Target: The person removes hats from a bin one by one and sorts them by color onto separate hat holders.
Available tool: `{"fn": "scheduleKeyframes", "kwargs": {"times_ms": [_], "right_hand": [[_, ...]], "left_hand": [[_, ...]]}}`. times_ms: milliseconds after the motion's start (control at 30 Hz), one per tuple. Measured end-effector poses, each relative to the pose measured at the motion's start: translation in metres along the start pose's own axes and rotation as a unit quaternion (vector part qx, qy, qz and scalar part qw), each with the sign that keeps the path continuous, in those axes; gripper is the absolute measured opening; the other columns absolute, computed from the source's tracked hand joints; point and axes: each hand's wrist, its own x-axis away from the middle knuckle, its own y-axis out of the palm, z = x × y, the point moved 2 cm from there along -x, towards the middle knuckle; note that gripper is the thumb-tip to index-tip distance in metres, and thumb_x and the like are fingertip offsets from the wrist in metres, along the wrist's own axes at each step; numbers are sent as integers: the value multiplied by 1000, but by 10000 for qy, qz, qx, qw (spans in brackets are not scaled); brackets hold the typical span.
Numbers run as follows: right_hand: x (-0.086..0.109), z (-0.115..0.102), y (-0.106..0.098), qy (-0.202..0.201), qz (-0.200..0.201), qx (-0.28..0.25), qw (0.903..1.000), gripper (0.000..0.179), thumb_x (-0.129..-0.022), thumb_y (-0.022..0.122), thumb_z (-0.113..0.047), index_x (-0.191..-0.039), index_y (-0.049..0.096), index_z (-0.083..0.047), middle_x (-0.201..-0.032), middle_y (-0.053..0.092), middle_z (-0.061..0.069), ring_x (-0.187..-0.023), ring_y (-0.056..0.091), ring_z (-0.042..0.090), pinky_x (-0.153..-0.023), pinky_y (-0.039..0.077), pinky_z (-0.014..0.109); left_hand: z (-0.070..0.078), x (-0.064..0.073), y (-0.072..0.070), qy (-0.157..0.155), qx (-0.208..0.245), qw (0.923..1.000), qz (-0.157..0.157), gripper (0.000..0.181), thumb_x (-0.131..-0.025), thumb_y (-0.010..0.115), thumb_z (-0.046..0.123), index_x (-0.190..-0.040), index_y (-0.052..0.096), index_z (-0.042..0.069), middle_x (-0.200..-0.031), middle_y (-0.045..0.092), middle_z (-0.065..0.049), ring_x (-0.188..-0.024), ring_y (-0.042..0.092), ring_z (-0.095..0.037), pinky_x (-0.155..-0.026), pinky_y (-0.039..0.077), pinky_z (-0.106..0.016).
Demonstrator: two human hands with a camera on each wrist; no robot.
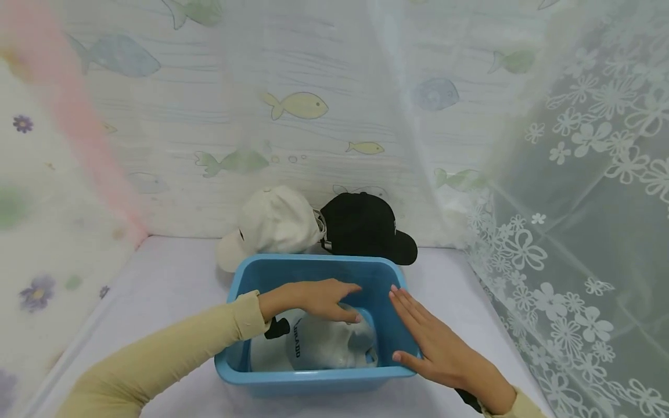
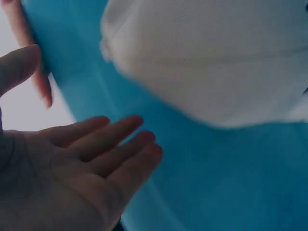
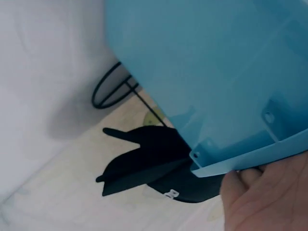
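A white cap (image 1: 329, 345) with dark lettering lies in a light blue plastic basin (image 1: 308, 377). Over the cap's far side reaches my left hand (image 1: 326, 299), fingers extended and thumb spread. In the left wrist view the left palm (image 2: 72, 178) faces the cap (image 2: 207, 67), with nothing held and a strip of blue wall between. My right hand (image 1: 436, 342) lies at the basin's right rim, its fingers straight and its thumb near the front corner. From the right wrist, the hand (image 3: 272, 192) appears against the outside of the rim, some fingertips hidden behind it.
Behind the basin, a cream-white cap (image 1: 282, 220) and a black cap (image 1: 360, 226) sit side by side. A black wire stand (image 3: 113, 89) shows beneath the black cap in the right wrist view. Fish-patterned and flowered curtains enclose the white-covered table (image 1: 177, 278).
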Motion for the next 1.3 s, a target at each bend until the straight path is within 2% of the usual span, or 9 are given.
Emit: {"fn": "scheduleKeyframes", "kwargs": {"times_ms": [67, 200, 300, 467, 633, 833, 1033, 1200, 1300], "right_hand": [[2, 0, 2, -113, 73, 141, 9998, 94, -96, 62, -52, -165, 11, -13, -171, 16, 6, -158, 12, 22, -122, 28, 45], [5, 2, 5, -308, 154, 224, 9992, 96, -95, 62, -54, -165, 13, -12, -171, 17, 7, -158, 13, 23, -124, 5, 20], [5, 2, 5, -366, 162, 187, 9990, 95, -95, 61, -55, -165, 13, -11, -171, 16, 8, -158, 12, 24, -120, -4, 13], [5, 2, 7, -434, 174, 142, 9988, 93, -97, 59, -54, -164, 13, -10, -171, 16, 8, -158, 13, 25, -121, -4, 13], [3, 3, 10, -534, 258, 185, 9981, 91, -97, 58, -53, -164, 15, -7, -170, 19, 11, -158, 14, 26, -122, -3, 14], [4, 5, 10, -541, 273, 230, 9979, 90, -98, 59, -51, -164, 16, -7, -170, 19, 11, -158, 13, 24, -122, -3, 15], [4, 5, 8, -584, 307, 245, 9975, 88, -99, 56, -52, -163, 17, -7, -169, 21, 13, -158, 11, 22, -123, -2, 16], [5, 6, 8, -618, 339, 218, 9973, 87, -99, 55, -53, -163, 18, -5, -171, 17, 9, -158, 12, 24, -124, -1, 17], [5, 7, 8, -619, 368, 198, 9972, 87, -100, 55, -52, -163, 18, -5, -171, 16, 8, -158, 13, 25, -124, 0, 18]], "left_hand": [[-1, -3, 8, -150, -103, 9995, -239, 74, -102, 60, 41, -157, 32, 1, -158, 45, -12, -144, 46, -25, -116, 41, -41], [-3, -5, 21, -337, -310, 9976, -510, 72, -102, 61, 40, -156, 34, 1, -154, 49, -12, -139, 50, -22, -112, 44, -37], [-4, -6, 27, -386, -389, 9969, -572, 67, -101, 63, 37, -153, 40, 2, -145, 56, -11, -130, 57, -20, -104, 49, -34], [-9, -7, 34, -405, -477, 9969, -480, 59, -100, 66, 35, -146, 50, 1, -131, 64, -10, -114, 63, -18, -92, 53, -31], [-15, -8, 37, -203, -608, 9974, -340, 45, -99, 69, 27, -134, 61, 0, -116, 70, -9, -95, 66, -15, -78, 53, -27], [-15, -7, 35, -22, -672, 9972, -325, 17, -100, 67, 16, -111, 72, 4, -88, 68, -3, -68, 55, -10, -60, 43, -24], [-11, -6, 32, -79, -537, 9985, -44, 14, -98, 70, 14, -107, 75, 4, -89, 71, -3, -67, 57, -9, -60, 47, -24], [-11, -6, 28, 197, -305, 9981, 495, 7, -94, 74, 8, -93, 79, 3, -82, 73, -5, -60, 56, -8, -55, 44, -20], [-11, -6, 26, 317, -342, 9969, 636, 6, -91, 76, 7, -92, 80, 3, -82, 74, -5, -60, 58, -9, -56, 44, -20]]}}
